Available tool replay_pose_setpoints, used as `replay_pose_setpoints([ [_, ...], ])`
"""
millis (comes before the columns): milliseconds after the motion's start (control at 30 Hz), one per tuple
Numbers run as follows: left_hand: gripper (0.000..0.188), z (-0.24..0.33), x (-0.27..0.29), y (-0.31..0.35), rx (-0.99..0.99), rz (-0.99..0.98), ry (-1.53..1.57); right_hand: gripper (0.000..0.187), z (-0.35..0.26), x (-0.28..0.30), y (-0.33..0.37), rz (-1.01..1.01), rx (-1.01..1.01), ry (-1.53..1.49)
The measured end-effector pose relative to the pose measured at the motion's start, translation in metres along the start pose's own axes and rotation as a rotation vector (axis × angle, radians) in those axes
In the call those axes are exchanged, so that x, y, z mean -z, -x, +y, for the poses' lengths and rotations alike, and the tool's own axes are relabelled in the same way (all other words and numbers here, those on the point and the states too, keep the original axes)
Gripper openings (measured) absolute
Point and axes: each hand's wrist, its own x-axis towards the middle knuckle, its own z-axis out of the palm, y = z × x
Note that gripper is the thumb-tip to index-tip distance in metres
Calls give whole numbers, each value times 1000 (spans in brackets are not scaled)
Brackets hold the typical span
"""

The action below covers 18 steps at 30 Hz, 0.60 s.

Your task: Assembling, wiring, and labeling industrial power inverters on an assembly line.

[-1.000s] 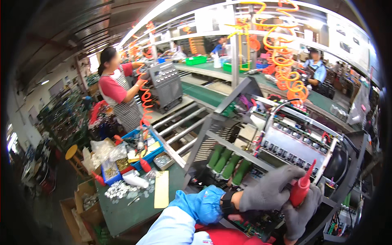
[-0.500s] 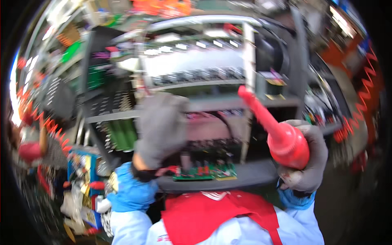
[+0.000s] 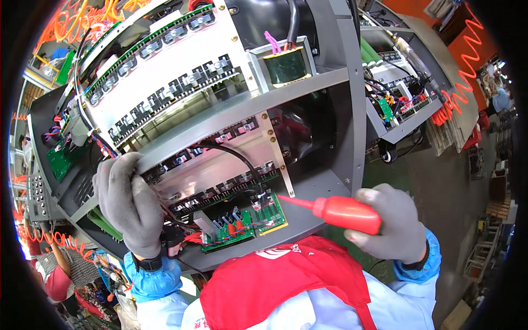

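Observation:
My left hand, in a grey glove, has its fingers curled over the left end of the grey metal crossbar of an open machine housing. A red squeeze bottle with a long thin nozzle lies in my right hand, also gloved in grey. Its nozzle points left, the tip by the upper right corner of a green circuit board. On that board stand orange-red parts and a pale block, with wires running over it. Behind it a silvery plate carries rows of small black components; a black cable arches across.
Above the crossbar sit another silvery plate with component rows and a transformer. A second open housing stands at right, near an orange coiled hose. Another person is at far left.
The housing now appears nearer and tilted in the view. The bottle's nozzle has swung from pointing up and left to nearly level, toward the board. My left hand sits lower left, on the crossbar.

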Motion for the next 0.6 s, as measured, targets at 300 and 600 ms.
replay_pose_setpoints([
  [300,28,6,-6,0,62,25,57,47,11,-34,-23,-92,79,32],
  [600,29,10,-6,0,115,16,36,41,8,-51,-38,-3,141,66],
])
